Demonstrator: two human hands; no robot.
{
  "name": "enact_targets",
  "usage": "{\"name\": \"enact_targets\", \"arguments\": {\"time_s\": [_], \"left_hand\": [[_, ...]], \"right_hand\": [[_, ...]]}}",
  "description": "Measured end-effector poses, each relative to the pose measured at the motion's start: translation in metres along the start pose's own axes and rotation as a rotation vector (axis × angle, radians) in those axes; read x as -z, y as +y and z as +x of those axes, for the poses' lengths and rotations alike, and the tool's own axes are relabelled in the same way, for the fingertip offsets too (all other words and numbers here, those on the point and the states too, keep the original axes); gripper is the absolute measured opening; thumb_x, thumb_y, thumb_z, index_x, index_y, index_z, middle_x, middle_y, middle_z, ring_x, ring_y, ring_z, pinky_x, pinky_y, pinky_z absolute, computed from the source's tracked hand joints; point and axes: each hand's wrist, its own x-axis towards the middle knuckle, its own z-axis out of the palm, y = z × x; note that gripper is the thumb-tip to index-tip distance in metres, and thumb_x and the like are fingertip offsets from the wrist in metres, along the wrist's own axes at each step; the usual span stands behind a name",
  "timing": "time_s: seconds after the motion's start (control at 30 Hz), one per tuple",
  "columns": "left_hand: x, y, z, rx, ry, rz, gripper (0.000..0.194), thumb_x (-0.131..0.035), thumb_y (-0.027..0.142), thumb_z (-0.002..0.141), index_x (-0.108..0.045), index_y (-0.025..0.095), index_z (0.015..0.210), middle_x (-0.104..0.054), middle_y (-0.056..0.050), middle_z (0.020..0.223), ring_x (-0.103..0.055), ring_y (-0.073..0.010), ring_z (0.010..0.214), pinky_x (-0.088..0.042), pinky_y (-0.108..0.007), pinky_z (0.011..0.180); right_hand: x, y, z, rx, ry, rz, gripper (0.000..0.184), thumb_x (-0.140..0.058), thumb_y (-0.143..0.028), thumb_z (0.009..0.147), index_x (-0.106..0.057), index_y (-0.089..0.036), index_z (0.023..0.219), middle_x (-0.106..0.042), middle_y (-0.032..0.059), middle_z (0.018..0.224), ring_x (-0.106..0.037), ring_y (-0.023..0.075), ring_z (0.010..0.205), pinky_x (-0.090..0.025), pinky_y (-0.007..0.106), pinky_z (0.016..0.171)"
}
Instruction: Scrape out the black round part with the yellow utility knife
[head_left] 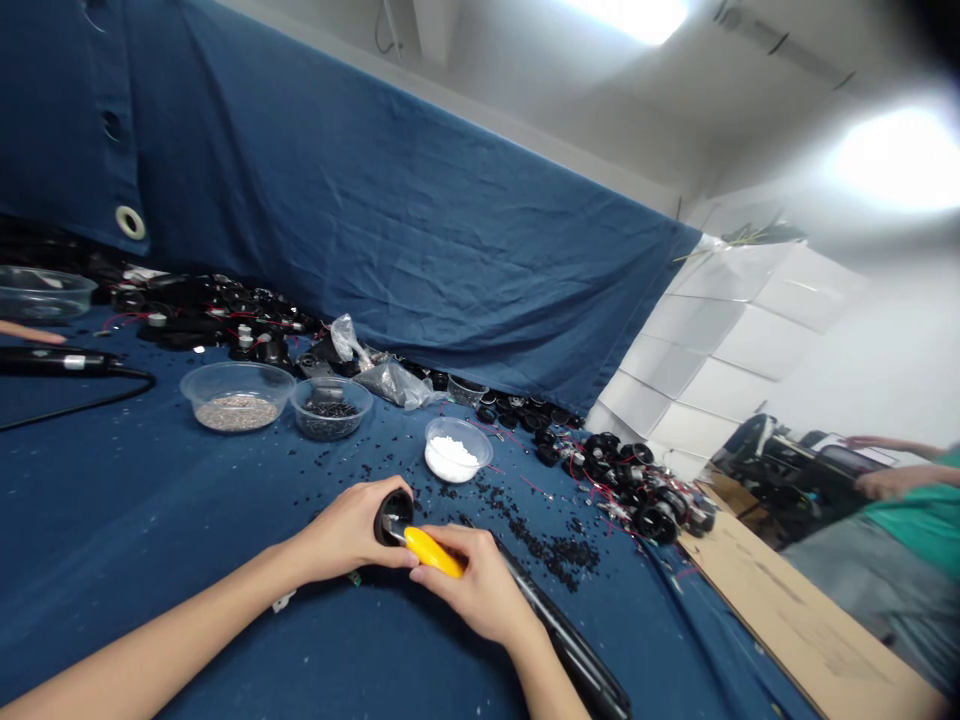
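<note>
My left hand (pixel 349 530) is wrapped round a black round hollow part (pixel 396 508), its open end turned toward my right hand. My right hand (pixel 484 580) grips a small tool with a yellow handle (pixel 433 552). The tool's metal end reaches into the opening of the black part; the very tip is hidden, so its kind does not show. Under my right forearm lies a long glossy black tube-like piece (pixel 562 630) on the blue cloth. A clear tub of white material (pixel 451 455) stands just beyond my hands.
Clear tubs of small metallic pieces (pixel 237 410) and dark pieces (pixel 328 415) stand left. Loose black bits (pixel 562 555) are scattered right of my hands. Piles of black parts with red wires (pixel 645 490) line the back. A corded black tool (pixel 60 360) lies left. Another person (pixel 900 520) is at right.
</note>
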Motion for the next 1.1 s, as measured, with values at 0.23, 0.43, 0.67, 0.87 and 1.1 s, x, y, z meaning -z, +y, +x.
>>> {"name": "enact_targets", "arguments": {"time_s": [0.23,0.43,0.67,0.87,1.1], "left_hand": [[-0.0001,0.0006,0.0011,0.012,0.004,0.004,0.043,-0.076,0.044,0.063,-0.056,0.021,0.093,-0.064,0.002,0.084,-0.057,-0.0185,0.075,-0.040,-0.025,0.066],[-0.0016,-0.0004,0.0000,0.018,0.015,0.007,0.041,-0.075,0.042,0.065,-0.056,0.021,0.095,-0.064,0.002,0.084,-0.057,-0.0186,0.076,-0.040,-0.026,0.067],[-0.0035,-0.0010,-0.0008,0.008,0.018,0.001,0.040,-0.074,0.041,0.065,-0.057,0.022,0.096,-0.065,0.001,0.087,-0.059,-0.0194,0.079,-0.041,-0.027,0.069],[-0.0035,-0.0013,0.0014,0.000,0.029,-0.010,0.039,-0.075,0.040,0.066,-0.057,0.022,0.095,-0.065,0.002,0.087,-0.059,-0.0192,0.079,-0.041,-0.026,0.069],[-0.0040,-0.0034,-0.0005,-0.006,0.031,-0.001,0.041,-0.074,0.044,0.066,-0.057,0.022,0.096,-0.065,0.001,0.087,-0.059,-0.0197,0.079,-0.040,-0.028,0.069]], "right_hand": [[0.0000,-0.0011,-0.0009,0.005,0.003,0.000,0.024,-0.072,-0.025,0.080,-0.072,-0.022,0.105,-0.071,0.0002,0.086,-0.059,0.0166,0.075,-0.040,0.024,0.068],[0.0003,-0.0012,0.0002,-0.004,0.015,0.037,0.023,-0.071,-0.024,0.081,-0.072,-0.021,0.104,-0.070,0.0004,0.088,-0.060,0.0176,0.079,-0.041,0.024,0.071],[0.0007,-0.0007,0.0006,-0.012,0.005,0.057,0.021,-0.071,-0.023,0.081,-0.073,-0.020,0.101,-0.070,0.0003,0.086,-0.060,0.0177,0.079,-0.042,0.024,0.072],[0.0018,-0.0020,0.0002,-0.013,0.006,0.045,0.019,-0.072,-0.024,0.080,-0.074,-0.021,0.099,-0.070,-0.0007,0.084,-0.057,0.0163,0.075,-0.040,0.024,0.068],[0.0007,0.0001,0.0007,-0.021,0.014,0.038,0.020,-0.072,-0.023,0.080,-0.073,-0.022,0.101,-0.070,-0.0008,0.087,-0.057,0.0167,0.076,-0.038,0.024,0.069]]}}
